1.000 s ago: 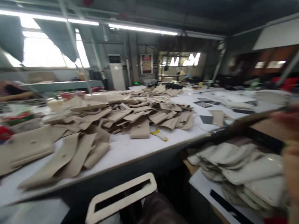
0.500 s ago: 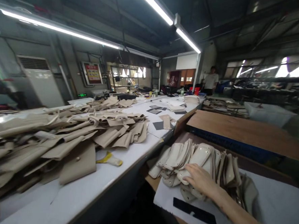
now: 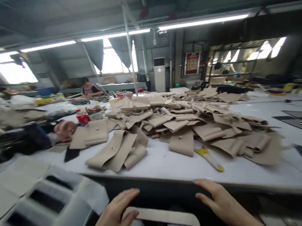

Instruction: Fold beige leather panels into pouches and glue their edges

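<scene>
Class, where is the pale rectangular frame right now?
In the head view, the pale frame is at bottom centre, mostly between the left hand and the right hand.

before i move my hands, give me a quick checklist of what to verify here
1. Right hand free: ok, it holds nothing.
2. Left hand gripping the pale frame: cannot tell; the thumb overlaps its corner, but fingers and thumb stand apart.
3. Whole pale frame in view: not ok, the picture's bottom edge cuts it off.
4. Yellow-and-white tool lying within the table edge: ok.
5. Beige pieces sorted: not ok, most overlap in a loose heap.
</scene>
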Available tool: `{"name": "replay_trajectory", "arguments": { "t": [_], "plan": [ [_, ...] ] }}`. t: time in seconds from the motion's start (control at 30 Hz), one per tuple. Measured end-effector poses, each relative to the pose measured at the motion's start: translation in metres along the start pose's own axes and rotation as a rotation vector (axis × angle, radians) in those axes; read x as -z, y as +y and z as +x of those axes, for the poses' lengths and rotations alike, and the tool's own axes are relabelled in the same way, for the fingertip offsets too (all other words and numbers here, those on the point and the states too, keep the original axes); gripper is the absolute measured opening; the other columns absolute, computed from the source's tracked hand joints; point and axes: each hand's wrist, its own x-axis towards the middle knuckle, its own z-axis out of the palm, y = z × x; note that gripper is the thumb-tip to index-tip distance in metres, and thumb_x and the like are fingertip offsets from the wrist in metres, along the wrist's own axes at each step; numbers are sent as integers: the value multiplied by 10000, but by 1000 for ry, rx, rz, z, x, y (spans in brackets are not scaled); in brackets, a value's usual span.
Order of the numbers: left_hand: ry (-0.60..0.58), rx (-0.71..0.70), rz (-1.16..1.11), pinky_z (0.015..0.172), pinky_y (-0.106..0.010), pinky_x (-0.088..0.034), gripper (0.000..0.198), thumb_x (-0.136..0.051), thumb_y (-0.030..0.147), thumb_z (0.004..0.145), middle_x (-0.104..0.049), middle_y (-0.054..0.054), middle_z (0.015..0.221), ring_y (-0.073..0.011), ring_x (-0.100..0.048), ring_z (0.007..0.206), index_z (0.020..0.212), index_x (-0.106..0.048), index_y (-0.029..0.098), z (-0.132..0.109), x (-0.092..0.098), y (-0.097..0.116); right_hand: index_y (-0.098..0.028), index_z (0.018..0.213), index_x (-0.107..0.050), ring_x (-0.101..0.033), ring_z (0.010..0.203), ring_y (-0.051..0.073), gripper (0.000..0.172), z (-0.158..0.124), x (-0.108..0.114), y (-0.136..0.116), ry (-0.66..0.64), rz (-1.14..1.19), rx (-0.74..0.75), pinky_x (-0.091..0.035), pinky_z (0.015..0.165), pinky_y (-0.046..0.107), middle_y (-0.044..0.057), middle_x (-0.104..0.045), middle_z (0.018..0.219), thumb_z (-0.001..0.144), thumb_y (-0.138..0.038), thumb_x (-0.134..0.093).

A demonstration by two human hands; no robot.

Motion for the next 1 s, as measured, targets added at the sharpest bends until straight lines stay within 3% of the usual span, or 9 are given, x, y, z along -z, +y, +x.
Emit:
{"name": "replay_trajectory", "arguments": {
  "t": [0.13,0.27,0.33,0.4,0.53,0.63,0.77,0.93,1.0],
  "plan": [
    [225,328,110,1164,-385,-366,537,-513,367,898,-479,-60,1495,-224,-436,1386,1413,-484,217,38,18,-71,-223,1243,-665,-594,1205,280,433,73,-45,-32,-129,142,132,-488,1043,414,82,-656,1286,867,-411,-566],
    [281,535,342,1185,-404,-305,651,-516,429,903,-400,-136,1538,-248,-361,1428,1467,-389,129,79,37,-128,-188,1232,-668,-593,1207,294,444,145,-96,-61,-111,176,246,-507,1021,439,105,-644,1303,862,-398,-542],
    [258,581,395,1151,-487,-332,739,-573,502,866,-378,-191,1539,-320,-365,1420,1469,-393,114,98,42,-147,-172,1212,-674,-585,1218,301,428,178,-113,-83,-48,164,330,-470,1064,467,122,-640,1306,871,-386,-529],
    [182,603,429,1055,-523,-424,749,-645,524,812,-475,-226,1457,-373,-474,1331,1419,-475,119,115,43,-160,-165,1206,-672,-570,1240,291,405,207,-123,-108,-10,151,409,-441,1096,463,131,-626,1322,882,-347,-511],
    [7,602,492,860,-450,-536,338,-587,416,905,-724,-138,989,-277,-692,953,1007,-703,116,134,41,-178,-162,1193,-665,-566,1242,259,377,243,-134,-151,-1,100,491,-446,1093,413,122,-627,1312,873,-262,-492],
    [-47,560,553,840,-402,-540,283,-521,355,976,-711,-65,913,-191,-681,872,936,-678,123,137,46,-186,-157,1140,-682,-611,1168,249,341,252,-142,-164,-4,83,501,-486,1042,379,118,-660,1244,853,-229,-513],
    [5,469,633,772,-365,-538,245,-471,287,1002,-689,-67,923,-177,-665,809,1017,-641,111,135,71,-181,-149,1130,-679,-630,1118,270,322,253,-143,-167,55,60,489,-505,1007,405,136,-678,1184,885,-247,-494],
    [177,207,657,818,-384,-498,408,-240,244,1040,-668,-141,939,-244,-650,917,985,-622,112,119,118,-139,-152,1405,-478,-360,1399,317,516,242,-108,-188,294,-74,595,-315,1164,495,142,-432,1501,920,-325,-512],
    [229,122,650,820,-366,-497,422,-226,280,1045,-671,-125,934,-236,-650,917,975,-615,133,104,131,-112,-162,1411,-470,-379,1375,359,570,231,-91,-204,373,-231,725,-307,1147,535,146,-452,1487,885,-352,-586]
  ]
}}
